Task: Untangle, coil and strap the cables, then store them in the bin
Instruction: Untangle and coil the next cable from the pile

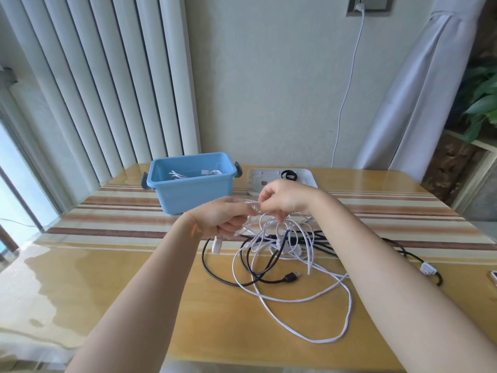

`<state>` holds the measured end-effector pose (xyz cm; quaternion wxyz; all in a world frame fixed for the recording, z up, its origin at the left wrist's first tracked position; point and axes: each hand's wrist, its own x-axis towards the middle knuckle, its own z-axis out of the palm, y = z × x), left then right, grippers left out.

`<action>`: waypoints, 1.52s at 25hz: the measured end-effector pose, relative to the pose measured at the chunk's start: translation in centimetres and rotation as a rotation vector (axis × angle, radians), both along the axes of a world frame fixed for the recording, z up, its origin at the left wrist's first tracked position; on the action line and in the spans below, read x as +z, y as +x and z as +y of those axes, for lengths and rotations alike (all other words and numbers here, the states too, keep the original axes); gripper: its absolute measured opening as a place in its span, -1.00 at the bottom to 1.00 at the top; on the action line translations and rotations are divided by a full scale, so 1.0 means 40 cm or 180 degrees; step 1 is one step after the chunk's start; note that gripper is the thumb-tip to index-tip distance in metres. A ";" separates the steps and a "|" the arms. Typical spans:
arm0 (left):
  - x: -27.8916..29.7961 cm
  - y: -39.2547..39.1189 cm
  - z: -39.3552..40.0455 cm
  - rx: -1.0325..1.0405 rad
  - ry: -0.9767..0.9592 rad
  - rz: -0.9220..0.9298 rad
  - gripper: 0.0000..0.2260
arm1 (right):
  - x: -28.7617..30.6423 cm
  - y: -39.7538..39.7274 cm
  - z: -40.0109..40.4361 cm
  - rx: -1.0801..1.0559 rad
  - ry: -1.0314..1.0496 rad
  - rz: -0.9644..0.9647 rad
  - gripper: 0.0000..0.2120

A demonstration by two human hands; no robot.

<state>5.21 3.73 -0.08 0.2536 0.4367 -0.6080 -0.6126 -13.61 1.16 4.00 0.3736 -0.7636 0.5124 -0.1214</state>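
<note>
Working the white cable (pixel 269 230) knot just in front of the blue bin (pixel 191 181), left hand (pixel 223 216) and right hand (pixel 282 197) both pinching strands, apparently; best to feed loops through slack rather than pull tight.

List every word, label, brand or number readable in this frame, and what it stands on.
None can be read.
Blue bin: no label shows.
White tray: small dark mark on an item inside, too blurred to read.
White cable and black cable plugs: no legible marking.
Wall socket: no text visible.
</note>
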 end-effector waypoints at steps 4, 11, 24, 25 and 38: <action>-0.011 0.015 -0.005 -0.0236 0.0426 0.1537 -0.60 | -0.031 -0.014 -0.018 0.0012 -0.0003 0.0161 -0.95; -0.027 0.024 -0.035 0.0980 0.0725 0.3602 -0.57 | -0.122 -0.052 -0.036 -0.0480 -0.0554 0.0179 -0.93; 0.031 -0.117 -0.017 0.1466 -0.0261 0.1078 -0.76 | 0.049 -0.022 -0.006 -0.0313 -0.0007 0.0091 -0.82; 0.026 -0.126 -0.013 0.1563 -0.0316 0.0919 -0.71 | 0.040 -0.018 0.002 -0.0156 0.0044 0.0163 -0.80; -0.030 -0.097 -0.017 0.1543 -0.0170 0.0501 -0.65 | 0.014 -0.049 0.008 -0.0776 -0.0779 -0.0514 -0.89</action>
